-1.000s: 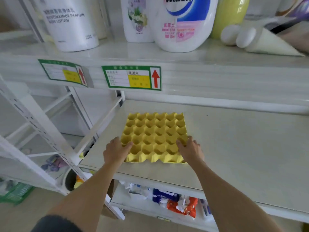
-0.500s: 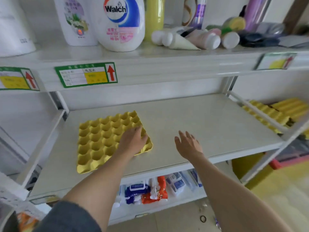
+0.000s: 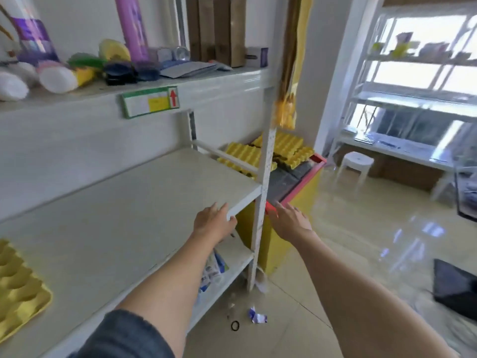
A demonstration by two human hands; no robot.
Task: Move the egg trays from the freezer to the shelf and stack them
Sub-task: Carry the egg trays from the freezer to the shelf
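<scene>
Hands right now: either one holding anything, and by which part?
Nothing is held. The left hand and right hand are both open and empty, apart from the yellow moulded egg tray lying on the white shelf board.

one yellow egg tray (image 3: 19,293) lies flat, cups up, on the white shelf (image 3: 124,215) at its left end, w/ nothing on it. more yellow egg trays (image 3: 260,153) sit heaped on the freezer (image 3: 291,182) past the shelf's right post (some tilted, count unclear).
</scene>
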